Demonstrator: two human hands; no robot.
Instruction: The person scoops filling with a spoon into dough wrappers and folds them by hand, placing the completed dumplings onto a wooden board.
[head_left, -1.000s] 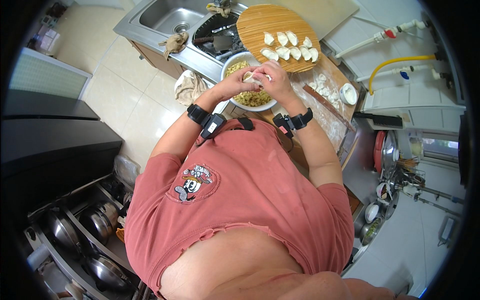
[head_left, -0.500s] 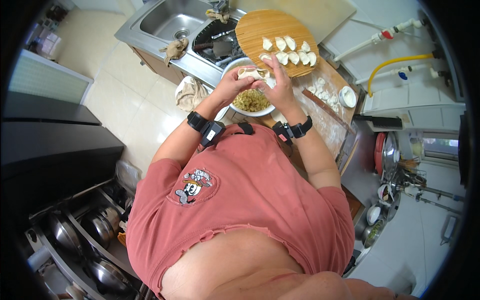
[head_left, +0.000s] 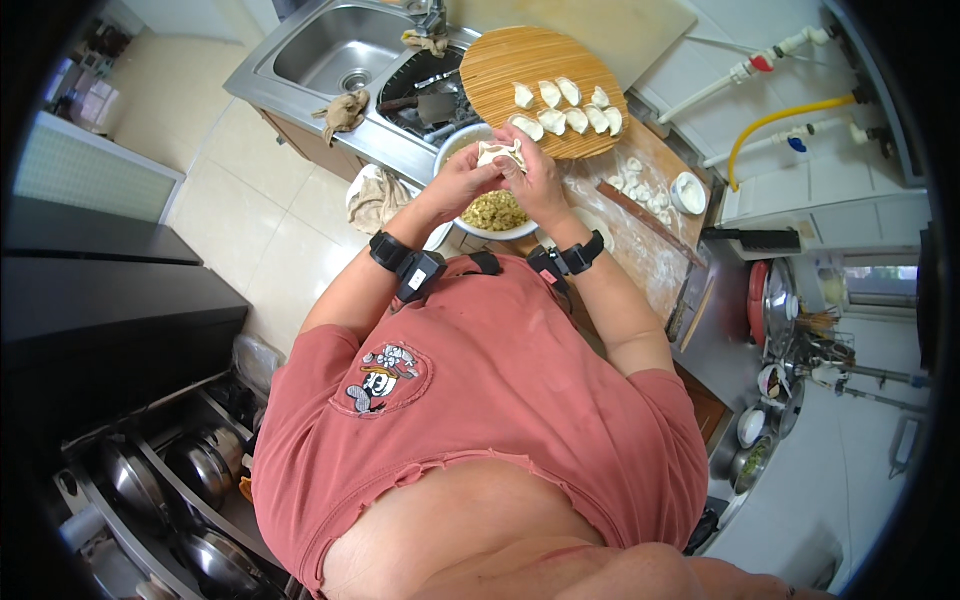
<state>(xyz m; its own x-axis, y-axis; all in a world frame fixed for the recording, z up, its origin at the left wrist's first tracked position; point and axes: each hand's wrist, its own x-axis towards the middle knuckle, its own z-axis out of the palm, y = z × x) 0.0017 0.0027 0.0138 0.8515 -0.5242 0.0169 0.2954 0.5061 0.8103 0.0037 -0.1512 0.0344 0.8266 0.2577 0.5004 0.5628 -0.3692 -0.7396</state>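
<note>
A pale dumpling (head_left: 499, 153) is pinched between my two hands above a bowl of chopped filling (head_left: 494, 212). My left hand (head_left: 462, 180) grips its left side, thumb against the dough. My right hand (head_left: 534, 178) closes on the right side, with its fingers pressed along the edge. The two thumbs meet at the front of the wrapper. Just beyond my hands, several folded dumplings (head_left: 577, 121) lie in rows on a round bamboo board (head_left: 500, 65). My hands cover part of the bowl's far side.
To the right, a floured wooden board (head_left: 640, 255) carries a rolling pin (head_left: 640, 214), small dough pieces (head_left: 632, 181) and a small bowl of white powder (head_left: 688, 193). A steel sink (head_left: 340, 50) with cloths (head_left: 342, 115) is at the back left. A cleaver (head_left: 755, 240) lies farther right.
My fingers have drawn together, and the wrapper, which gaped open before, is now folded and gathered along its edge. The whole view has shifted slightly.
</note>
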